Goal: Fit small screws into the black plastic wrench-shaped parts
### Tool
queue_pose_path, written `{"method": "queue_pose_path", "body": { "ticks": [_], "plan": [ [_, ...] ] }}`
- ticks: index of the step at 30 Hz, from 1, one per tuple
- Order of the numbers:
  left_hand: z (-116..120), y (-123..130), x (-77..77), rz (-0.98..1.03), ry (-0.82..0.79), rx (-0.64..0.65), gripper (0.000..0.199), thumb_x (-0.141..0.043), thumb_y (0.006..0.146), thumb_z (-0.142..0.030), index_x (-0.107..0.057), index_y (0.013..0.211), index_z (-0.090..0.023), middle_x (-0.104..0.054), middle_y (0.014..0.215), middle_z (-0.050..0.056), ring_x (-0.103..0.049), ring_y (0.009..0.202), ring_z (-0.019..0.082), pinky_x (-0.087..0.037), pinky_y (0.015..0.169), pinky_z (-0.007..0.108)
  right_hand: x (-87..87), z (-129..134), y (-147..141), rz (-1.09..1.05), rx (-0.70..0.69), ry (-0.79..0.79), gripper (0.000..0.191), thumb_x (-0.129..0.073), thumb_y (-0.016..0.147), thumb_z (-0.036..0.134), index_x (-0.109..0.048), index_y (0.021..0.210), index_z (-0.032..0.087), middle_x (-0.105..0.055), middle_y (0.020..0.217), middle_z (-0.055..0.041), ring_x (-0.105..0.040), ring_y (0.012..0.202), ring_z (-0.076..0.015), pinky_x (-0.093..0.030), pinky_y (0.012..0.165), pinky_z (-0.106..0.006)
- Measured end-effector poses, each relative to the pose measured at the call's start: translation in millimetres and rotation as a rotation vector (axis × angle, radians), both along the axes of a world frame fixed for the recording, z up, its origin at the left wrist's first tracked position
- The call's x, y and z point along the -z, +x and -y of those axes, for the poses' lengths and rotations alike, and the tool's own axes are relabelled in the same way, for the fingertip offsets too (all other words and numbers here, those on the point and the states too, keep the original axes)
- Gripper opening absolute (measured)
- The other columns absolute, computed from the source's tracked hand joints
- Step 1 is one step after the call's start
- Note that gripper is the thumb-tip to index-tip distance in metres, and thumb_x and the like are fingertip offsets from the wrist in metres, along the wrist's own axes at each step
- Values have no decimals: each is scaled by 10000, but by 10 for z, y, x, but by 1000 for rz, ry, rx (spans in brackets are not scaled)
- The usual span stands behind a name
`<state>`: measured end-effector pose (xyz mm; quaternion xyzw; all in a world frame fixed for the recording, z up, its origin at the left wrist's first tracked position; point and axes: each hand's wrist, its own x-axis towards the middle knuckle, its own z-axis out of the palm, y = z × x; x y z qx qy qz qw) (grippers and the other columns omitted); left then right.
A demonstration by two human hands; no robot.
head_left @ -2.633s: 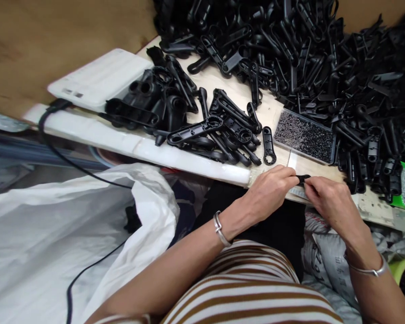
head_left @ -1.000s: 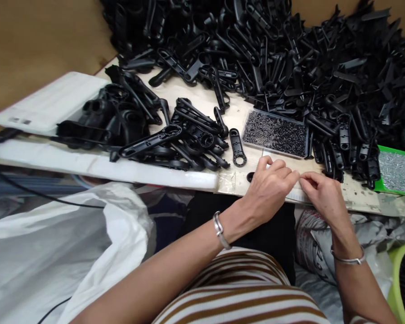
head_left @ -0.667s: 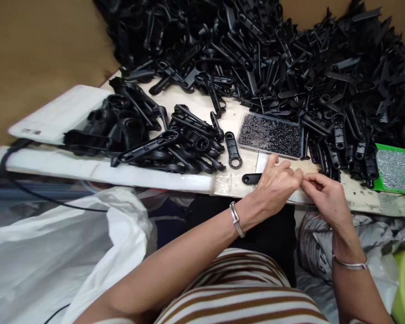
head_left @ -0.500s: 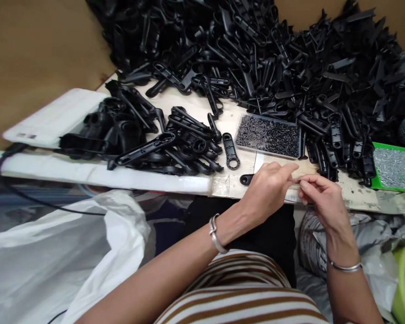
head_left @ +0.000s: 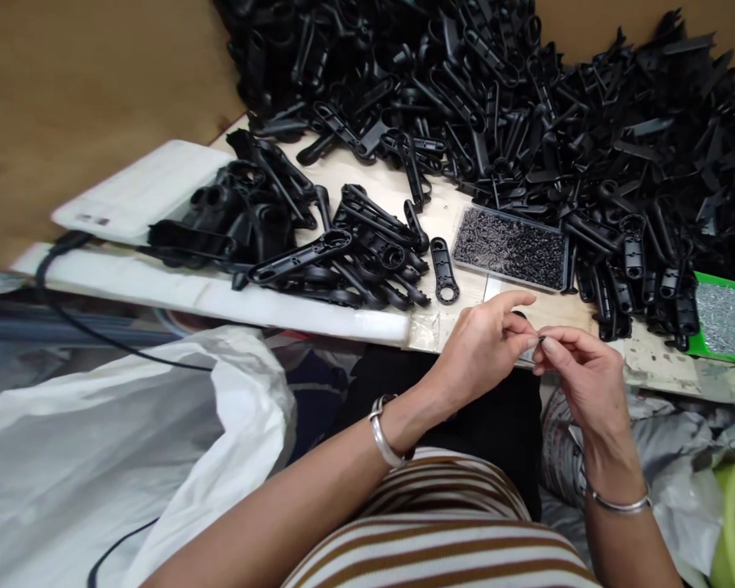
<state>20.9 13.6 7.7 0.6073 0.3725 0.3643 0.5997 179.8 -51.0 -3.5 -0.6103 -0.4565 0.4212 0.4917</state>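
Observation:
My left hand [head_left: 483, 343] and my right hand [head_left: 585, 371] meet fingertip to fingertip over the table's front edge. A tiny dark piece [head_left: 541, 339] shows between their pinched fingertips; its shape is too small to make out. Just beyond the hands stands a clear tray [head_left: 510, 247] of small black parts. One black arm-shaped part [head_left: 444, 271] with a ring end lies alone left of that tray. Under my left hand's fingers, a bit of a black part [head_left: 518, 314] is visible, mostly hidden.
Black plastic parts [head_left: 465, 106] form a large heap across the back. A smaller pile [head_left: 355, 253] sits left, beside a white flat box [head_left: 147, 192]. At right is a green tray [head_left: 728, 318] of silvery pieces. White foam [head_left: 220, 286] lines the front edge; a white bag [head_left: 128, 441] hangs below.
The view has shifted, so the table's contents appear farther right. My fingertips have come together, and the dark piece now shows between them. My left hand covers more of the nearby black part.

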Motion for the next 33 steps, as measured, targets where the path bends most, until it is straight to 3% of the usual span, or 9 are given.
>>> {"method": "queue_pose_path", "body": {
  "ticks": [4,9,17,22,29,33],
  "plan": [
    [16,-23,-1,10,-32,-15,413,-632,746,-53,-584,1152,-112,-728,763,4,-671,695,111,-520,684,206,-84,39,-73,293,19,94,120,-671,856,299,-727,904,204,-705,729,-12,-661,610,-149,-570,618,-272],
    [47,-30,-11,36,-46,-48,390,-629,749,-56,-596,1134,-113,-725,754,-10,-674,684,105,-539,696,207,-160,80,-183,682,8,339,124,-614,890,185,-718,955,204,-738,847,-32,-701,689,-162,-584,693,-269],
    [53,-55,-11,-2,49,-53,358,-627,746,-42,-622,1092,-135,-724,715,-37,-687,679,111,-547,716,209,-89,45,-169,961,-56,530,152,-580,903,134,-685,991,198,-744,899,-50,-715,765,-177,-589,750,-281],
    [44,-136,-24,-128,237,-13,313,-608,806,-72,-612,1109,-147,-733,751,-41,-673,681,100,-524,702,202,-117,21,-174,917,-79,490,114,-589,894,137,-668,945,202,-739,852,-38,-702,707,-159,-577,711,-265],
    [55,-400,41,-642,882,-103,207,-557,892,-133,-581,1097,-150,-707,1002,82,-628,941,206,-449,772,322,-69,-43,-39,841,-67,311,79,-601,892,218,-679,885,208,-713,708,0,-684,604,-153,-545,614,-256],
    [53,-422,179,-717,900,-65,205,-522,897,-93,-581,1087,-140,-692,948,69,-603,899,201,-432,737,320,-70,-148,-26,936,-146,332,109,-570,901,212,-670,863,188,-719,754,-23,-683,637,-154,-543,657,-258]
  ]
}}
